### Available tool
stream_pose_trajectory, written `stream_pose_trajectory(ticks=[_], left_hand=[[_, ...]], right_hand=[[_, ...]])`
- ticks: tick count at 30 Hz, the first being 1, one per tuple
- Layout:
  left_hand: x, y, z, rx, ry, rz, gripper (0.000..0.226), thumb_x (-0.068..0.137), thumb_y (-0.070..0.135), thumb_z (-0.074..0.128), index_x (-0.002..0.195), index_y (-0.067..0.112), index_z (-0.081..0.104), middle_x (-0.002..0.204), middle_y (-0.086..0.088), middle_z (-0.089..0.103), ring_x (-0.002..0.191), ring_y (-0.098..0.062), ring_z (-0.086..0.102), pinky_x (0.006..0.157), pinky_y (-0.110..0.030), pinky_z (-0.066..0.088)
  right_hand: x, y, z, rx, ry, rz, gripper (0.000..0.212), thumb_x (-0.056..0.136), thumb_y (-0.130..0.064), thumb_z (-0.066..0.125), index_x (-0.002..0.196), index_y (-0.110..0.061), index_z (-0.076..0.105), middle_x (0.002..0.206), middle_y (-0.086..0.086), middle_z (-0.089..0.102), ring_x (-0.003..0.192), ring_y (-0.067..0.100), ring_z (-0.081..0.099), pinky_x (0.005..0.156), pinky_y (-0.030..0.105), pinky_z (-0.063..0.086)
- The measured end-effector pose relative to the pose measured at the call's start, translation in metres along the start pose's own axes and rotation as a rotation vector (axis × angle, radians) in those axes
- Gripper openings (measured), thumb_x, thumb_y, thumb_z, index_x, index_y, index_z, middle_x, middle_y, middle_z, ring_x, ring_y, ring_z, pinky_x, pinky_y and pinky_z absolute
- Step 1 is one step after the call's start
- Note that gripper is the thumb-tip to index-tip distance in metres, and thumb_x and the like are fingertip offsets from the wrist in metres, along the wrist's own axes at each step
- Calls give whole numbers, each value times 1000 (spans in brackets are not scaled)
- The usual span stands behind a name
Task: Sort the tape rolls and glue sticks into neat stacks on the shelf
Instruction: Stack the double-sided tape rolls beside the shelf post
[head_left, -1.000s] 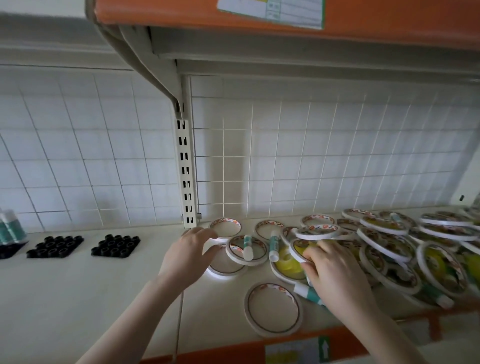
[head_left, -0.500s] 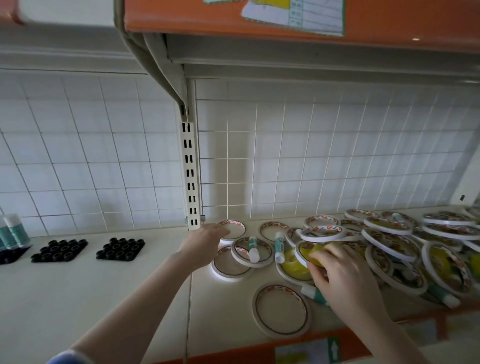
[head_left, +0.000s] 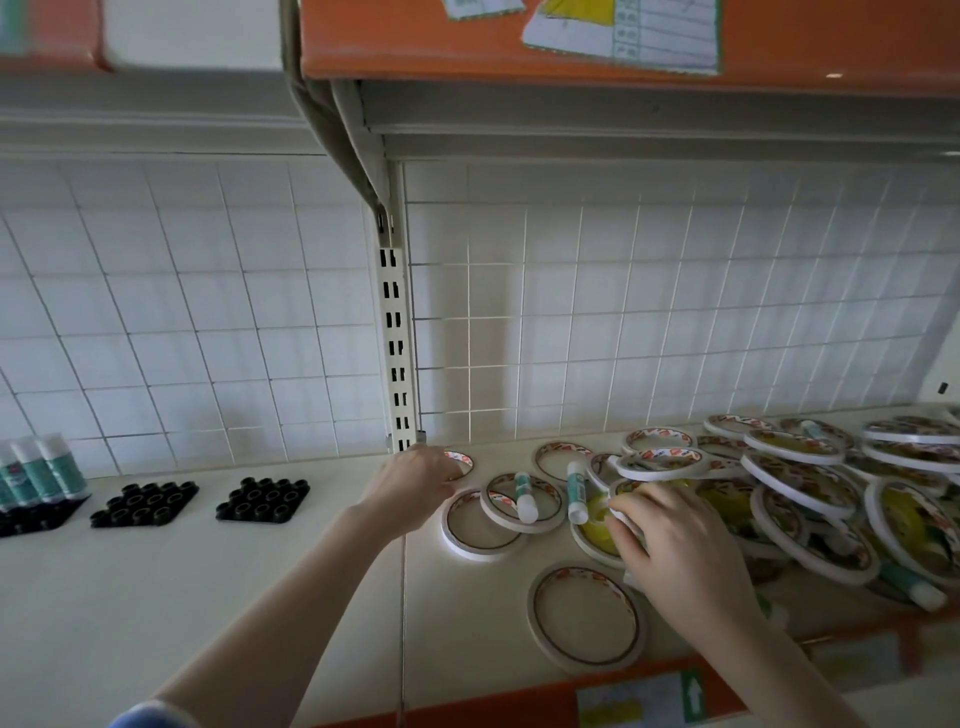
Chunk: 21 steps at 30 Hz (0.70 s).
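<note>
Reaching to the back of the shelf, the left hand has its fingers curled over the near edge of the rearmost tape roll, just right of the slotted upright; whether it truly pinches the ring I can't tell, since the fingertips are hidden. The right hand, further right of the upright, pinches the rim of a yellow-centred roll, thumb and fingers curled round it.

Step in hand, prob.: gathering loose rolls to start a stack; nothing is neatly stacked yet. Next move likely needs each ring lifted flat and set square on another, w/ the two glue sticks cleared off first, as they lie across rolls between the hands and could roll away.

Rolls are thin, flat rings w/ white edges and printed red-orange faces, light, likely to slide. The main heap sprawls far right of the upright, overlapping and tilted. One single roll lies flat near the front lip. Sticks: small smooth cylinders, teal and white.
</note>
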<state>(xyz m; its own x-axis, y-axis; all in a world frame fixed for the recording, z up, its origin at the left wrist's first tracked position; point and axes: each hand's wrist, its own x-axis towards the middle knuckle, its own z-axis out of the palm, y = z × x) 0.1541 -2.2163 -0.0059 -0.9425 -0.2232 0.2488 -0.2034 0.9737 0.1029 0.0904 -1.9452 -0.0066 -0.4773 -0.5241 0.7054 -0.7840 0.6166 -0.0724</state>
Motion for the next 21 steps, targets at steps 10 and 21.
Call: stream_pose_trajectory(ticks=[10, 21], left_hand=[[-45, -1, -26, -16, 108, -42, 13, 92, 21, 52, 95, 13, 61, 97, 1, 57, 92, -21, 54, 68, -32, 42], [-95, -29, -43, 10, 177, -128, 14, 91, 25, 53, 96, 18, 64, 96, 5, 58, 89, -17, 55, 66, -29, 39]], right_hand=[[25, -30, 20, 21, -157, -71, 18, 62, -20, 83, 73, -18, 70, 66, -3, 60, 59, 18, 59, 49, 23, 43], [42, -51, 38, -136, -446, -195, 40, 85, 1, 40, 110, -24, 59, 104, 0, 56, 99, 24, 52, 75, 33, 30]])
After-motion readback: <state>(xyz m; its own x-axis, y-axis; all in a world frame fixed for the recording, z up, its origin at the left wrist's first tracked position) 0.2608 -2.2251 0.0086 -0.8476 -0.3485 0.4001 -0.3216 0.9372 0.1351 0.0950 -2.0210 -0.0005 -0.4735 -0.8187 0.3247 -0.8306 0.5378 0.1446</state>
